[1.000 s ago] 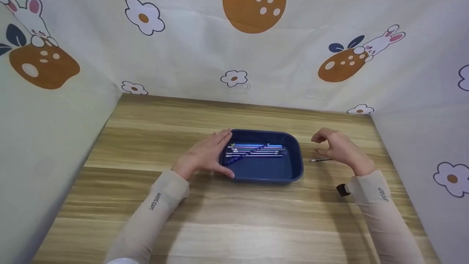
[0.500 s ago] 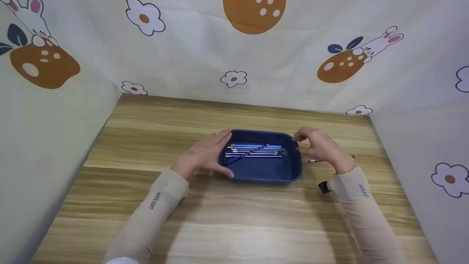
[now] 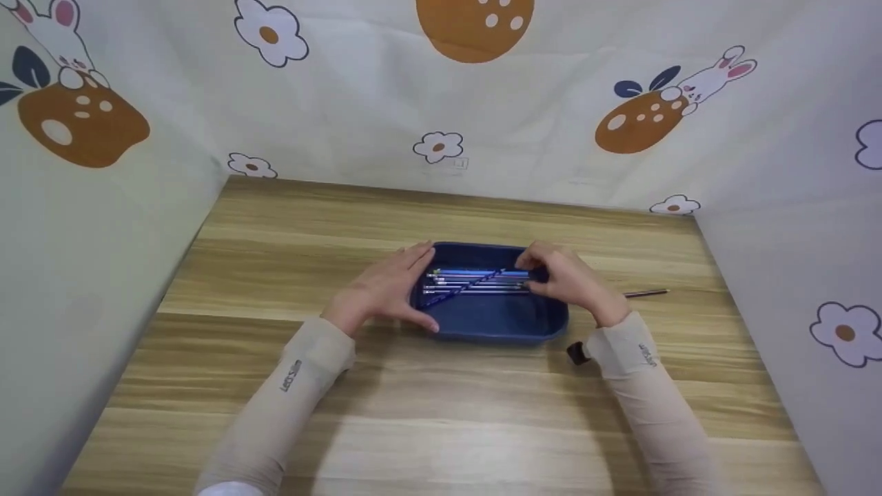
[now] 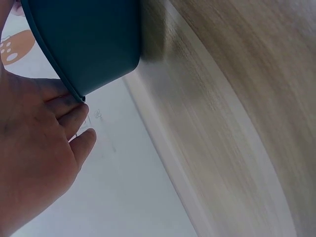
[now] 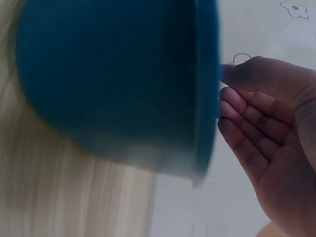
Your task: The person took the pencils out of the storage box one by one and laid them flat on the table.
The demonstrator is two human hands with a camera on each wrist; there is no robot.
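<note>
The left hand [image 3: 386, 293] lies against the end of the blue tray [image 3: 493, 320], thumb and fingers spread wide along its rim! Over at the opposite end, the right hand [image 3: 568, 281] reaches in over the wall, fingers half bent, a gap between thumb and forefinger; whether the tips touch anything, I can't tell. Right by those tips lie the ends of a row of pencils [image 3: 482, 282], with a patterned pencil [image 3: 463, 288] slanting across toward the left thumb. Behind the right fingers, a loose pencil [image 3: 648, 293] rests on the table [image 3: 448, 406].
</note>
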